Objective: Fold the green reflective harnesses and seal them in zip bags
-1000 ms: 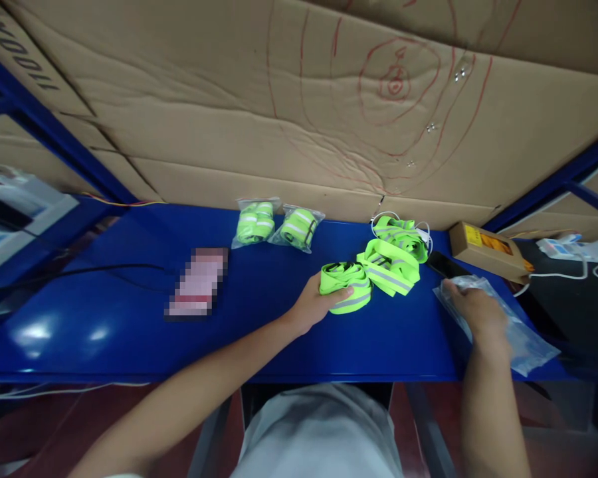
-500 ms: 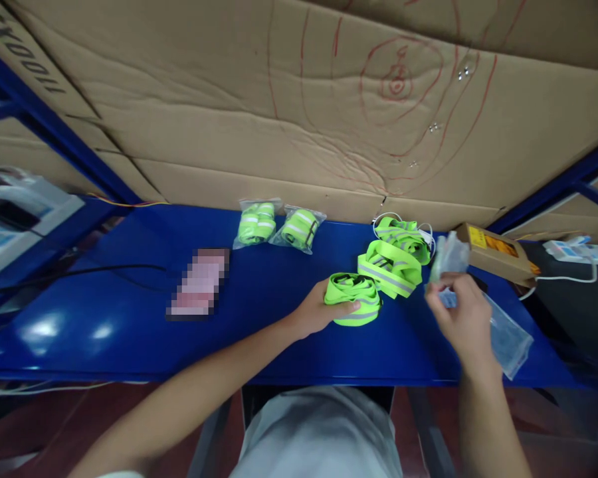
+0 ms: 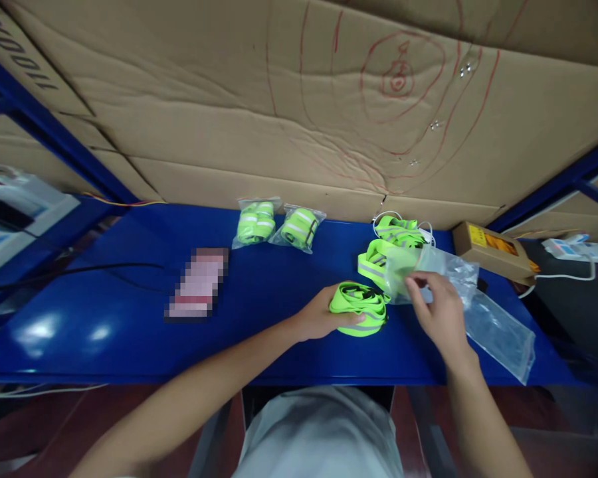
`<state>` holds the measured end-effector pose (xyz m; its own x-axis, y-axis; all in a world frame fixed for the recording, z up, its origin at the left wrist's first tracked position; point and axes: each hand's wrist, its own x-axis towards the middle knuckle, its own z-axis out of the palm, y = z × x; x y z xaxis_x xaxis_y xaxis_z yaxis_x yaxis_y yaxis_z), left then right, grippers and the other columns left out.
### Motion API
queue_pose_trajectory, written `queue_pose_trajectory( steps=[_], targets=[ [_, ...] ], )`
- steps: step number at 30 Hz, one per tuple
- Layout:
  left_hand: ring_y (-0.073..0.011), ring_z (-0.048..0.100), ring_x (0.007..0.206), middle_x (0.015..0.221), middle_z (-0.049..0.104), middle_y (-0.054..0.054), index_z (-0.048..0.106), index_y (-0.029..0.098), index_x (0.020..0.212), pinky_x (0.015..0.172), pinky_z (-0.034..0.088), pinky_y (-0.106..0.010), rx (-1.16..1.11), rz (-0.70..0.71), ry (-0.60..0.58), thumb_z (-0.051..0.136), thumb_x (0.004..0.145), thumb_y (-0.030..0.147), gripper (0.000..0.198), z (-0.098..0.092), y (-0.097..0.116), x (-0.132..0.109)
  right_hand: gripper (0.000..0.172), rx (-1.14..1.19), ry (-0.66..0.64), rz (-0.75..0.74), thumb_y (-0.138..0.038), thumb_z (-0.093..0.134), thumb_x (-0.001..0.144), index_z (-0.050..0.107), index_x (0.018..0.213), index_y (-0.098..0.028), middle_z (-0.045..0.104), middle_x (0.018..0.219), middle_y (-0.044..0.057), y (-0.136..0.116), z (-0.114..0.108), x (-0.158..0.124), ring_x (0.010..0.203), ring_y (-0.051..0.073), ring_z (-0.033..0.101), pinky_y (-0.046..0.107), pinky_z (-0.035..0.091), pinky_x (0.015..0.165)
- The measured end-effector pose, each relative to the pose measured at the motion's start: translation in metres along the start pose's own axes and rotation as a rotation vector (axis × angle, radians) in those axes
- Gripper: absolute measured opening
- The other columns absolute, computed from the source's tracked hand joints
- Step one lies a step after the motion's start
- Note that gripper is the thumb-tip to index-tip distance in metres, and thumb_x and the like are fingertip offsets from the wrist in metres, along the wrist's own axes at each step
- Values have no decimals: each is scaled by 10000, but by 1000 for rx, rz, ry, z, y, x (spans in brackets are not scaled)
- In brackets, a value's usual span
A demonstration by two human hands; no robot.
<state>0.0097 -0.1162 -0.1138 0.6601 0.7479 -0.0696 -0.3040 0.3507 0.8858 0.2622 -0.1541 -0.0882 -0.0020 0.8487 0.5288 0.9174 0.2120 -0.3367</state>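
My left hand (image 3: 323,313) is closed around a rolled neon-yellow reflective strap (image 3: 359,311), its thumb pressed on the near side. Between the thumb and fingers of my right hand (image 3: 436,305) is a clear plastic bag (image 3: 408,265), spread out to the left toward the roll. The bag partly covers a loose pile of more reflective straps (image 3: 376,259) behind it. Under and beside my right wrist, another clear plastic bag (image 3: 503,335) lies flat on the blue table (image 3: 259,285).
Two bagged strap rolls (image 3: 256,222) stand at the back of the table. A phone-like item (image 3: 198,284), blurred out, lies at left near a black cable (image 3: 80,275). At the right back sits an open cardboard box (image 3: 493,252), and a cardboard wall (image 3: 229,99) rises behind everything.
My right hand has moved left with the plastic bag, which has opened out toward the strap roll. My left hand and the roll have shifted slightly right and nearer to me.
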Motion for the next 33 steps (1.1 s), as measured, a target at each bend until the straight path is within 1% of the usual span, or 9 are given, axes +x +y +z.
queue_pose_trajectory(
  steps=[4,7,10,13,16,17,20,23,33],
  targets=[
    [-264,733,1035,1097,784,-98,708,162,1102,979,546,-382,-17,9,-11,931,657,252,505,1,1,0,481,-194,171,274,-618,592,917,576,1075,-164,596,945,101,20,3,-2,815,254,565,371,450,721],
    [-272,735,1026,1077,784,-102,703,151,1094,977,547,-392,-8,-4,-14,935,651,265,513,2,2,0,643,-286,159,381,-700,607,858,575,1151,-128,612,1062,172,41,4,-9,926,308,580,391,451,729],
    [-275,732,1037,1088,779,-108,692,143,1104,978,547,-395,-12,-20,-21,940,641,267,539,4,3,-2,571,-274,52,460,-644,590,897,650,1120,-121,679,959,150,55,1,-17,837,302,628,386,451,696],
    [-266,729,1041,1110,774,-111,684,143,1128,971,550,-388,-24,-46,-61,930,657,276,548,6,4,-5,418,-206,87,397,-509,553,974,727,1064,-140,721,854,107,45,-6,-17,688,244,630,371,462,679],
    [-266,723,1045,1115,771,-116,687,140,1143,953,554,-378,28,-99,-186,910,689,279,525,9,7,-10,294,-102,288,176,-382,597,987,738,1103,-152,722,899,100,10,-13,-10,700,210,621,356,497,729],
    [-269,719,1056,1121,769,-118,689,139,1145,952,553,-375,59,-111,-228,903,699,276,513,10,8,-12,228,-25,275,72,-331,626,978,739,1092,-168,720,920,92,-4,-15,-6,725,200,627,342,505,748],
    [-277,702,1100,1163,755,-121,690,145,1161,977,539,-379,120,-85,-286,882,728,278,492,13,8,-16,117,274,-19,-197,-221,668,957,735,1053,-212,713,928,56,-41,-15,6,778,171,648,289,515,748],
    [-282,694,1122,1201,741,-121,665,156,1224,1001,528,-397,144,-15,-264,872,742,287,541,11,6,-14,104,486,-302,-236,-221,660,969,742,1032,-219,707,890,33,-54,-10,20,711,131,632,244,498,661],
    [-309,659,1203,1315,684,-142,595,202,1352,1010,517,-407,193,171,-183,892,719,272,703,3,4,-7,176,600,-594,-158,-276,640,961,790,1041,-231,755,906,27,-34,6,46,746,147,665,242,491,668]
  ],
)
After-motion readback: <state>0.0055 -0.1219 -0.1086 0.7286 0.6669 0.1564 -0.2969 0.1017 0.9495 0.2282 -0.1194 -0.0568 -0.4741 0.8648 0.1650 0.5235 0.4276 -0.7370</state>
